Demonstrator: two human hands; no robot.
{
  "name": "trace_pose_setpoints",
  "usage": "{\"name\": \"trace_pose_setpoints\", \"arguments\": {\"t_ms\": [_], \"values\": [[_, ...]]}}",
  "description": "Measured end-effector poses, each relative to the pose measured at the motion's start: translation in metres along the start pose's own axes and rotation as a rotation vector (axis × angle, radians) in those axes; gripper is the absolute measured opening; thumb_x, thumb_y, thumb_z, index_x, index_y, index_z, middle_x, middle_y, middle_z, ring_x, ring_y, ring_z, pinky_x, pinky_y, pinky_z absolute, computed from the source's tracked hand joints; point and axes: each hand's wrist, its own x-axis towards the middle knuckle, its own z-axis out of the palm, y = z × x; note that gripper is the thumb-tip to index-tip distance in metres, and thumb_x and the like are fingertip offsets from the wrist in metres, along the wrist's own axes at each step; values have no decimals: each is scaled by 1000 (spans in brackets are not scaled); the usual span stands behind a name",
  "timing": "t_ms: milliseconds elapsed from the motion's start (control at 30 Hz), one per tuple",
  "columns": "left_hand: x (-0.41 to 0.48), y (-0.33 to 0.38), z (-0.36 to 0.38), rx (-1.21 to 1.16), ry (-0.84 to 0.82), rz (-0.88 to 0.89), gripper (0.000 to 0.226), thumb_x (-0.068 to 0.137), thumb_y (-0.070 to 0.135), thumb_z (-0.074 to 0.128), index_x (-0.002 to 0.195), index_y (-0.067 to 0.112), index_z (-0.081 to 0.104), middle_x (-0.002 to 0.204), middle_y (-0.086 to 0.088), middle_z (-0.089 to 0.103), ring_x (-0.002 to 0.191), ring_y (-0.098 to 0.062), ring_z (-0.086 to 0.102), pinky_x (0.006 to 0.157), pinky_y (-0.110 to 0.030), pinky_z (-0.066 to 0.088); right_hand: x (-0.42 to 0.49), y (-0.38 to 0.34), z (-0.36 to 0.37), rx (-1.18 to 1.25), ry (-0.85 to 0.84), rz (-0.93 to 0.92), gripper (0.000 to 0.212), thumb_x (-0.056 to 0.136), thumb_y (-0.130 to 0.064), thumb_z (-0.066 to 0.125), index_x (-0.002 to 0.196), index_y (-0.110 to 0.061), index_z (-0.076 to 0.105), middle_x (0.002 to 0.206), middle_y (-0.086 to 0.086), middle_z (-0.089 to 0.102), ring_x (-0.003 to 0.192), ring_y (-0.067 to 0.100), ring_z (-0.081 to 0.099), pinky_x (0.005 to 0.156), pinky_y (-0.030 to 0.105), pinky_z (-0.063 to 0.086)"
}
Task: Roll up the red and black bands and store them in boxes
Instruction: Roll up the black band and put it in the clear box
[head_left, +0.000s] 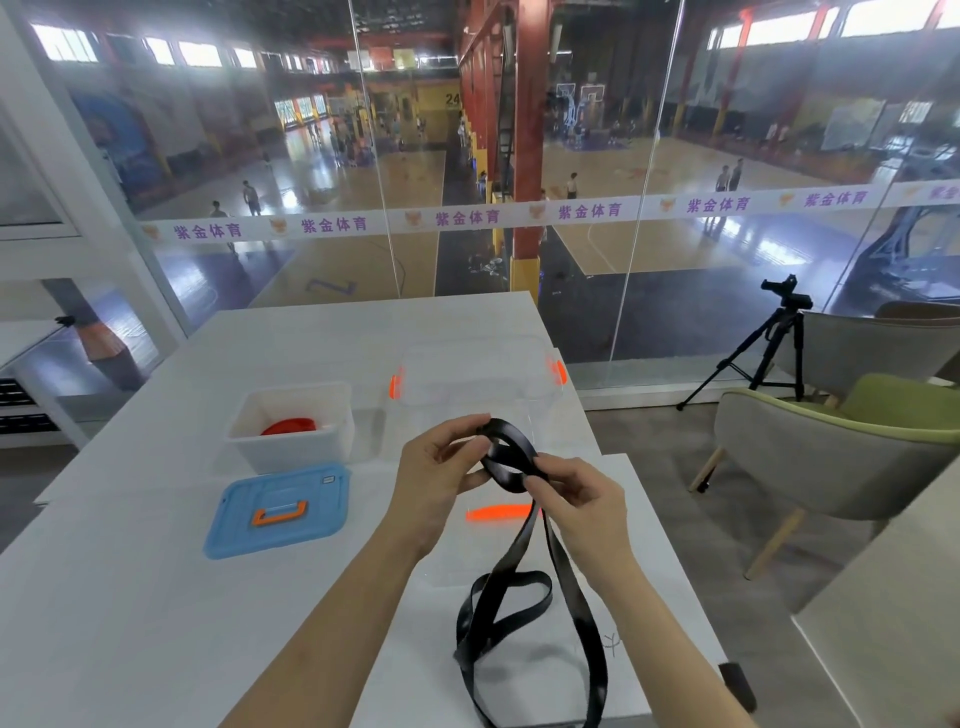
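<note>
Above the table (130, 597) the left hand (436, 467) and the right hand (576, 499) pinch a loop of the black band (519, 441), whose rest hangs down to the near edge; the red band (288, 426) lies in the white box (291, 454).

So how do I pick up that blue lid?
Take the orange handle in the middle of the blue lid, coming straight down from above. The lid lies flat on the table, top up, so its thin edges likely give fingers little to hook.

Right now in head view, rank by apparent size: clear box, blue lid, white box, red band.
1. clear box
2. blue lid and white box: look alike; the lid is nearer, so no ranking
3. red band
</note>
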Motion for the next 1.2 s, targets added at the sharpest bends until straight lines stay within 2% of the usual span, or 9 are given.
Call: {"name": "trace_pose_setpoints", "arguments": {"t_ms": [233, 333, 400, 533, 667, 833, 967, 1100, 1200], "values": [[3, -1, 12, -188, 58, 7, 20, 103, 1, 59, 118, 5, 72, 115, -15, 74, 98, -23, 72, 87, -38, 63, -1, -2, 7, 112, -16, 20, 36, 84, 12, 79, 104, -17, 80, 102, 3, 84, 98, 21, 80, 89, 26, 62], [3, -6, 7, -169, 7, -18, 21, 104, 3, 60, 122, 5, 69, 124, -19, 72, 109, -30, 72, 92, -43, 63, 5, -2, 3, 161, 68, 35, 30, 84, 9, 80, 99, -17, 81, 99, 6, 83, 98, 22, 80, 88, 27, 61], [0, -9, 2, -92, -58, -42, 22, 104, 3, 60, 124, 7, 68, 125, -17, 73, 119, -31, 71, 96, -46, 62, 9, -5, -2, 174, 95, 22, 29, 83, 10, 80, 95, -16, 81, 93, 4, 83, 92, 18, 80, 82, 22, 60], [1, -4, -10, 206, -143, -13, 18, 98, 5, 71, 112, 16, 70, 116, -5, 79, 114, -18, 74, 100, -37, 56, 13, -12, -12, 92, 34, -13, 32, 81, 12, 81, 89, -19, 83, 92, 0, 83, 88, 14, 79, 81, 19, 59], [8, 10, -17, 435, -188, 24, 20, 87, 11, 83, 95, 27, 74, 121, 12, 78, 120, -4, 70, 105, -34, 54, 19, -19, -24, -101, -115, -70, 41, 81, 5, 84, 84, -36, 85, 99, -8, 83, 94, 10, 77, 86, 18, 57], [8, 17, -4, 674, -280, 16, 20, 84, 20, 83, 90, 31, 68, 101, 16, 77, 108, -3, 73, 96, -34, 56, 22, -28, -27, -286, -245, -148, 21, 84, -4, 85, 98, -19, 86, 105, -8, 82, 103, 10, 75, 92, 16, 54], [6, 17, 0, 416, -184, -3, 20, 86, 3, 78, 90, 20, 67, 104, 2, 79, 101, -20, 77, 81, -37, 64, 21, -30, -23, -188, -197, -83, 29, 81, -3, 87, 94, -27, 82, 97, -5, 82, 95, 15, 77, 88, 22, 59], [2, 18, 7, 278, -88, 8, 21, 89, 0, 76, 99, 17, 67, 105, -4, 80, 99, -24, 78, 78, -36, 65, 17, -20, -17, -61, -132, -36, 35, 81, 5, 84, 95, -27, 81, 98, 5, 82, 94, 24, 79, 90, 33, 63], [-1, 18, 9, 129, -33, -16, 22, 93, -2, 73, 108, 13, 68, 110, -10, 78, 103, -32, 77, 85, -44, 66, 15, -15, -16, 6, -105, -14, 34, 83, 8, 82, 102, -19, 80, 102, 6, 82, 97, 22, 80, 88, 28, 61]]}}
